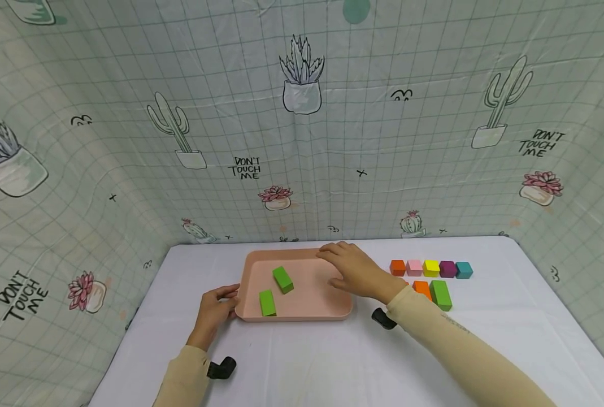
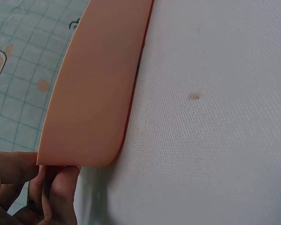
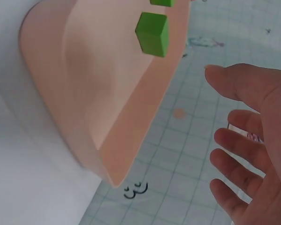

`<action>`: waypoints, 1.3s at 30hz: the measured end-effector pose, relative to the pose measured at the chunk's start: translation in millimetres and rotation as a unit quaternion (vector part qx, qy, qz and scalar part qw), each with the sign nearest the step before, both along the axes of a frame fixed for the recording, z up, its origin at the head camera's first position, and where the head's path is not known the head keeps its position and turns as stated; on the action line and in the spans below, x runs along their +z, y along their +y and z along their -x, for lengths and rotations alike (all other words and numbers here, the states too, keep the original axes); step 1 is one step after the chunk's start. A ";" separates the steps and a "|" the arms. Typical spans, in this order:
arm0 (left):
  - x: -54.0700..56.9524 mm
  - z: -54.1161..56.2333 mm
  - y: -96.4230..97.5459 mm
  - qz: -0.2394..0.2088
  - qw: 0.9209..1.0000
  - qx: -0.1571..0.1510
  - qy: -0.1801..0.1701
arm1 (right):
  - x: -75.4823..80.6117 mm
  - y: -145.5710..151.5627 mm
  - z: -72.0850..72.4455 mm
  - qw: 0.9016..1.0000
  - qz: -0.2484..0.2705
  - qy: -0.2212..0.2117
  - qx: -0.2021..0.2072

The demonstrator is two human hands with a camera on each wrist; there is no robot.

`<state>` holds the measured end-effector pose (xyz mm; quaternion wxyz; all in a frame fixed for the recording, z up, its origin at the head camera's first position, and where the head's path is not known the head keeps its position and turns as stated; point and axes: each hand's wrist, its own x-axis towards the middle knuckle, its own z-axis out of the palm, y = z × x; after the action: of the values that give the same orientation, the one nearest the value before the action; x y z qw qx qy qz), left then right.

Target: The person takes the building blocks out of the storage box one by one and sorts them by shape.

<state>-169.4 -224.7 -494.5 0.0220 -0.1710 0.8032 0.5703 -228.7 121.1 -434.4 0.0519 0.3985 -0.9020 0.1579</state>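
A pink rectangular tray (image 1: 302,317) rests on the white table, with two green blocks (image 1: 283,280) (image 1: 268,303) lying inside its left half. At the tray's left end, my left hand (image 1: 215,314) grips the edge; its bent fingers meet the end wall in the left wrist view, and some fingertips are hidden. My right hand (image 1: 355,271) hovers over the tray's right side with fingers spread and relaxed. In the right wrist view that hand (image 3: 253,140) holds nothing and stands apart from the tray's corner.
Right of the tray, a row of cubes runs orange (image 1: 397,268), pink (image 1: 414,268), yellow (image 1: 431,268), purple (image 1: 447,269) and teal (image 1: 464,270). Before them sit an orange block (image 1: 422,289) and a green block (image 1: 441,295), partly behind my right forearm. A patterned cloth (image 1: 302,141) surrounds the table.
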 end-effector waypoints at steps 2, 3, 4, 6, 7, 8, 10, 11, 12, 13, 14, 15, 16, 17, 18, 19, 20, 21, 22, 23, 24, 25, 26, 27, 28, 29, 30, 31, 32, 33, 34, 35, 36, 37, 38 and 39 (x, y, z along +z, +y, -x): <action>0.2 0.4 -0.6 -0.001 1.000 -0.001 0.004 | -0.7 -8.1 3.0 1.000 -0.006 0.000 0.006; 0.4 0.6 -0.8 -0.001 1.000 -0.001 0.005 | -0.8 -11.8 4.5 1.000 -0.009 -0.004 0.009; 0.6 0.7 -1.1 0.000 1.000 0.000 0.005 | -1.4 -15.1 6.0 1.000 -0.012 -0.003 0.011; 1.0 0.6 -1.3 -0.001 1.000 0.000 0.005 | -3.8 -21.2 8.7 1.000 -0.018 -0.002 0.016; 1.0 0.5 -1.1 -0.001 1.000 0.000 0.004 | -5.0 -23.7 9.6 1.000 -0.020 -0.003 0.017; 1.2 0.3 -1.2 -0.001 1.000 -0.002 0.004 | -6.2 -25.9 10.6 1.000 -0.022 -0.005 0.019; 1.0 -0.1 -0.7 -0.003 1.000 -0.003 0.004 | -9.7 -30.1 12.4 0.999 -0.028 -0.004 0.021; 0.8 -0.4 -0.5 -0.003 1.000 -0.004 0.004 | -11.3 -32.2 12.9 0.999 -0.032 -0.006 0.020; 0.6 -0.6 -0.2 -0.003 1.000 -0.004 0.005 | -11.9 -34.1 13.3 0.999 -0.037 -0.008 0.019; 0.4 -0.5 -0.1 -0.004 1.000 -0.003 0.005 | -12.7 -36.4 14.2 0.999 -0.042 -0.008 0.018; 0.6 -0.5 -0.2 -0.005 1.000 -0.004 0.006 | -13.3 -38.7 15.2 0.999 -0.047 -0.008 0.017; 0.8 -0.5 -0.2 -0.006 1.000 -0.003 0.006 | -13.9 -41.2 16.3 0.998 -0.053 -0.008 0.015; 1.1 -0.6 -0.2 -0.007 1.000 -0.002 0.006 | -14.6 -43.6 17.6 0.998 -0.058 -0.010 0.015; 1.1 -0.6 -0.4 -0.007 1.000 -0.002 0.007 | -14.9 -45.9 18.6 0.998 -0.059 -0.016 0.017; 1.2 -0.4 -0.5 -0.008 1.000 -0.001 0.006 | -16.0 -48.5 20.1 0.998 -0.059 -0.021 0.020; 1.6 -0.6 -0.5 -0.009 1.000 -0.001 0.006 | -17.5 -50.8 21.8 0.998 -0.060 -0.026 0.024; 1.8 -0.6 -0.6 -0.009 1.000 -0.002 0.006 | -19.1 -53.3 23.4 0.997 -0.060 -0.032 0.028; 1.9 -0.5 -0.6 -0.010 1.000 -0.002 0.005 | -20.9 -55.6 25.0 0.997 -0.063 -0.037 0.031; 1.8 -0.4 -0.7 -0.011 1.000 -0.002 0.004 | -22.5 -58.0 26.5 0.996 -0.066 -0.042 0.034; 1.6 -0.3 -0.8 -0.013 1.000 -0.002 0.002 | -23.9 -60.3 27.9 0.996 -0.068 -0.047 0.036; 1.6 -0.2 -0.8 -0.015 1.000 -0.003 0.002 | -25.2 -62.7 29.1 0.995 -0.073 -0.050 0.037; 1.6 0.0 -0.9 -0.017 1.000 -0.003 0.000 | -26.0 -64.9 30.3 0.995 -0.076 -0.054 0.036; 1.2 0.4 -1.2 -0.018 1.000 -0.004 0.000 | -26.3 -67.3 31.3 0.995 -0.078 -0.058 0.036; 1.0 0.6 -1.4 -0.020 1.000 -0.003 -0.001 | -26.8 -69.5 32.2 0.994 -0.083 -0.060 0.036; 0.9 1.0 -1.6 -0.022 1.000 -0.004 -0.002 | -26.7 -71.7 33.1 0.994 -0.085 -0.066 0.036; 0.7 1.4 -1.7 -0.023 1.000 -0.003 -0.002 | -26.7 -73.7 33.9 0.993 -0.087 -0.070 0.036; 0.7 1.8 -1.8 -0.024 1.000 -0.003 -0.003 | -26.6 -75.6 34.6 0.993 -0.090 -0.074 0.036; 0.6 2.1 -2.0 -0.025 1.000 -0.002 -0.005 | -26.5 -77.5 35.3 0.992 -0.092 -0.077 0.037; 0.6 2.4 -2.1 -0.025 1.000 -0.002 -0.005 | -26.8 -79.3 36.1 0.992 -0.096 -0.079 0.037; 0.9 2.5 -2.2 -0.025 1.000 0.000 -0.008 | -26.8 -80.8 36.7 0.991 -0.097 -0.079 0.039; 0.9 2.6 -2.4 -0.025 1.000 0.001 -0.009 | -26.8 -82.3 37.2 0.991 -0.097 -0.081 0.040; 1.0 2.8 -2.5 -0.026 1.000 0.002 -0.010 | -27.2 -83.9 37.9 0.991 -0.097 -0.078 0.042; 1.0 2.9 -2.7 -0.026 1.000 0.003 -0.011 | -27.7 -85.5 38.5 0.992 -0.097 -0.074 0.045; 0.9 3.1 -2.9 -0.027 1.000 0.003 -0.011 | -28.4 -87.0 39.0 0.992 -0.099 -0.068 0.046; 0.9 3.1 -3.1 -0.027 1.000 0.002 -0.010 | -29.3 -88.6 39.7 0.992 -0.101 -0.063 0.047; 0.8 3.1 -3.2 -0.028 1.000 0.002 -0.010 | -29.7 -90.4 40.1 0.992 -0.106 -0.055 0.049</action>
<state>-172.5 -228.0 -493.6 0.0339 -0.1778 0.7862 0.5909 -268.7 30.7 -464.1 -0.0480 0.4363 -0.8944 0.0859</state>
